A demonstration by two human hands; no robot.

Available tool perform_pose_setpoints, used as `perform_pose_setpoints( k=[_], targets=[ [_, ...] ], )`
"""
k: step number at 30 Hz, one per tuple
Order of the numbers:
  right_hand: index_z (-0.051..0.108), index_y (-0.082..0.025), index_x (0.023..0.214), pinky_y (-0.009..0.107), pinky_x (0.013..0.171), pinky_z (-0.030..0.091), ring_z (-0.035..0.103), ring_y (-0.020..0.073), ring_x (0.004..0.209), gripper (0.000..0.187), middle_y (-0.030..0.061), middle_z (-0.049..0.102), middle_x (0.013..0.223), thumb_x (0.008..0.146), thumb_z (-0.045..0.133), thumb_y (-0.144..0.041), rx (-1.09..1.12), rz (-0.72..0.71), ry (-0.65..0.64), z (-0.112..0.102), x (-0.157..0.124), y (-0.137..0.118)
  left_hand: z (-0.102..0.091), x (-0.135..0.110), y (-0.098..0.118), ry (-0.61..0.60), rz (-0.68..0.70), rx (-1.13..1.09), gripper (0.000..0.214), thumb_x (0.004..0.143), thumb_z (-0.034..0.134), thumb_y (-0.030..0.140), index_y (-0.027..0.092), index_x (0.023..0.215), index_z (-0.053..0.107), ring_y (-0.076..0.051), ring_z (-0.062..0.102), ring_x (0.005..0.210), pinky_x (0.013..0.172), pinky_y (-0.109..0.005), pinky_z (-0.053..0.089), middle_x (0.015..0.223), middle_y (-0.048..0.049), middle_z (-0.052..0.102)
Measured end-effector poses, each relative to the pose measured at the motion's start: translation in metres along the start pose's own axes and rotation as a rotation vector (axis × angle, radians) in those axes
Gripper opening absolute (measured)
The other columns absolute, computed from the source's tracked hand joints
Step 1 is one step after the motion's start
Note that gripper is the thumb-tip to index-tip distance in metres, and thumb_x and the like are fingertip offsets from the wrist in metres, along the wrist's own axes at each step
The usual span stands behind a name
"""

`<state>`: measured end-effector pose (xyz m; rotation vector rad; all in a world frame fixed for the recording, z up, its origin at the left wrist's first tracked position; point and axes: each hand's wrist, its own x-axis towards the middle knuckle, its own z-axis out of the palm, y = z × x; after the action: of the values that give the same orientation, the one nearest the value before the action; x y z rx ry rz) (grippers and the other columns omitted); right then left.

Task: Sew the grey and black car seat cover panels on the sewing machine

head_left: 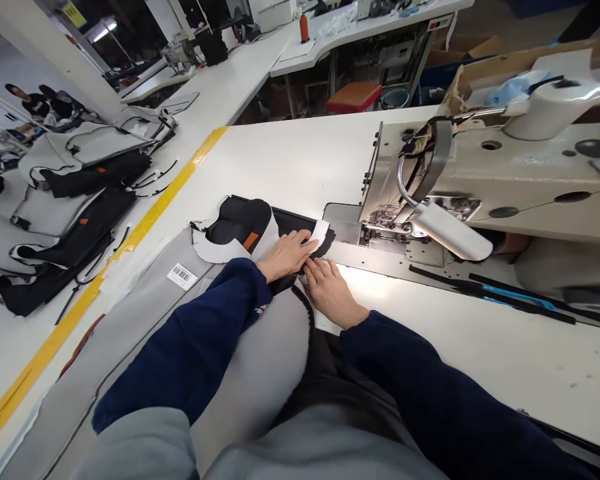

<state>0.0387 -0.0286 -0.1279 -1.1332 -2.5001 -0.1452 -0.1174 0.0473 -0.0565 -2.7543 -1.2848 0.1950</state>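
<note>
A sewn cover of grey padded fabric [150,320] with black panels [245,217] lies across the table and my lap. It carries a barcode label [182,276] and a small orange tag [251,241]. My left hand [289,255] presses on the black panel by a white strip [321,233], fingers bent onto the fabric. Close beside it, my right hand [333,292] grips the near edge of the same cover, fingertips almost meeting the left ones. The fabric under the fingers is partly hidden. Right of the hands stands the sewing machine's needle area [383,228], apart from the cloth.
The sewing machine [510,173] fills the right, with a lamp [453,230] jutting forward. Black and blue strips [520,297] lie before it. Beyond the yellow tape [145,217] are more grey and black covers [75,220]. A red stool [355,97] stands behind; people sit far left.
</note>
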Motion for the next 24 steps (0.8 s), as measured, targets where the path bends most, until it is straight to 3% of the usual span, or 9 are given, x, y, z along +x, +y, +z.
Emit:
perform_pose_setpoints(
  k=[5,13,18,21,24],
  targets=[
    [0.06,0.003,0.128,0.054,0.11,0.035,0.051,0.0353,0.124,0.039,0.0236,0.062,0.13,0.095,0.046,-0.013,-0.019,0.005,0.058,-0.002,-0.002,0.0,0.002,0.007,0.002,-0.091,0.143,-0.03,0.045,0.096,0.036,0.015,0.018,0.138,0.051,-0.025,0.046,0.113,0.083,-0.036,0.044,0.145,-0.0104,0.047],
    [0.066,-0.003,0.115,0.047,0.104,0.035,0.052,0.0294,0.105,0.03,0.0174,0.065,0.105,0.095,0.044,-0.01,0.052,0.034,0.03,-0.007,0.007,0.001,0.008,0.008,-0.008,-0.106,0.215,-0.127,0.048,0.1,0.033,0.018,0.016,0.145,0.047,-0.024,0.042,0.122,0.096,-0.038,0.041,0.154,-0.0089,0.043],
    [0.067,-0.006,0.11,0.045,0.1,0.034,0.051,0.0275,0.099,0.028,0.016,0.063,0.102,0.095,0.044,-0.008,0.045,0.047,0.039,-0.008,0.011,0.001,0.007,0.005,-0.01,-0.117,0.214,-0.154,0.048,0.098,0.036,0.016,0.017,0.145,0.048,-0.024,0.043,0.125,0.099,-0.038,0.04,0.153,-0.0099,0.044],
    [0.069,-0.009,0.106,0.043,0.091,0.036,0.05,0.0263,0.092,0.029,0.0138,0.063,0.097,0.094,0.043,-0.006,-0.03,0.05,0.05,-0.007,0.016,-0.001,0.004,0.005,-0.01,-0.114,0.219,-0.191,0.048,0.096,0.039,0.015,0.016,0.142,0.05,-0.025,0.043,0.129,0.1,-0.039,0.04,0.153,-0.0115,0.044],
    [0.071,-0.011,0.099,0.041,0.08,0.035,0.049,0.0264,0.088,0.029,0.0139,0.063,0.093,0.092,0.043,-0.005,-0.052,0.052,0.046,-0.007,0.024,0.0,0.003,0.006,-0.012,-0.103,0.277,-0.279,0.048,0.094,0.043,0.017,0.014,0.142,0.048,-0.024,0.033,0.143,0.11,-0.039,0.034,0.156,-0.012,0.039]
  ],
)
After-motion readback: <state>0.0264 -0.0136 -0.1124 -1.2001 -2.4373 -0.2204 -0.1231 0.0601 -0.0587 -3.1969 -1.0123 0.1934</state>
